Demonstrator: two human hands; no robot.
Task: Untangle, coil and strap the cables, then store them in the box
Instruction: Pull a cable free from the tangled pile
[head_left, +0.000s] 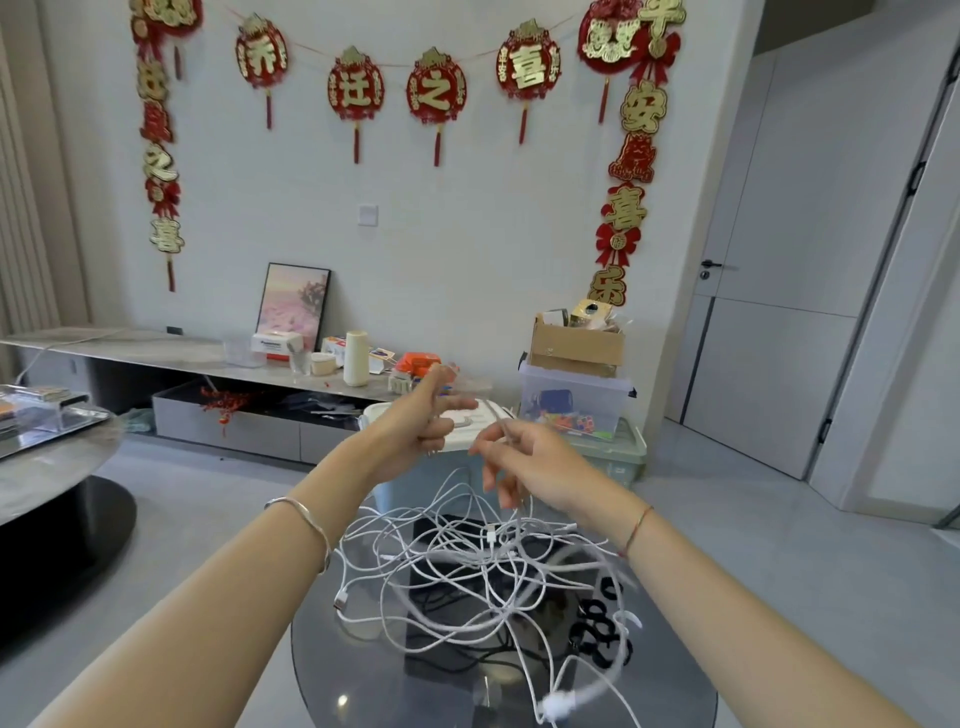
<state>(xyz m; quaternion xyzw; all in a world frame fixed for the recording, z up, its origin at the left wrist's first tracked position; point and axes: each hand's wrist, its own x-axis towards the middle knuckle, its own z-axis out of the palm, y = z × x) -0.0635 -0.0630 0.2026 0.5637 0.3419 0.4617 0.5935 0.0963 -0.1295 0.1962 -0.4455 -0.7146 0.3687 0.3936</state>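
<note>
Tabletop (332, 654): round dark glass, below both hands.

Box (397, 493): pale, white lid on, on the floor just beyond the hands and past the far edge of the tabletop. The lid looks closed, so it will need opening before storage.

Cables (467, 566): one white tangle, lying on the tabletop directly under the hands. Several strands rise from it to the right hand. There is no clear long axis and the loops cross in every direction. Nothing is coiled yet.

Right hand (540, 462): raised above the tangle, thumb and forefinger pinched on one strand near its top, other fingers hanging loose. This is the nearer hand to the heap.

Left hand (415, 421): raised just beside the right, slightly farther out, fingers partly curled and thumb up. I cannot tell whether it has a strand, as motion blur hides the contact.

Straps (597, 629): black loops on the tabletop, below and outboard of the right wrist, untouched.

Plug (340, 603): a free USB end at the heap's edge, under the left forearm.

Judgement: early untangling. The held strand runs straight down into the heap, so I would lift up and away, with the left hand feeding.
</note>
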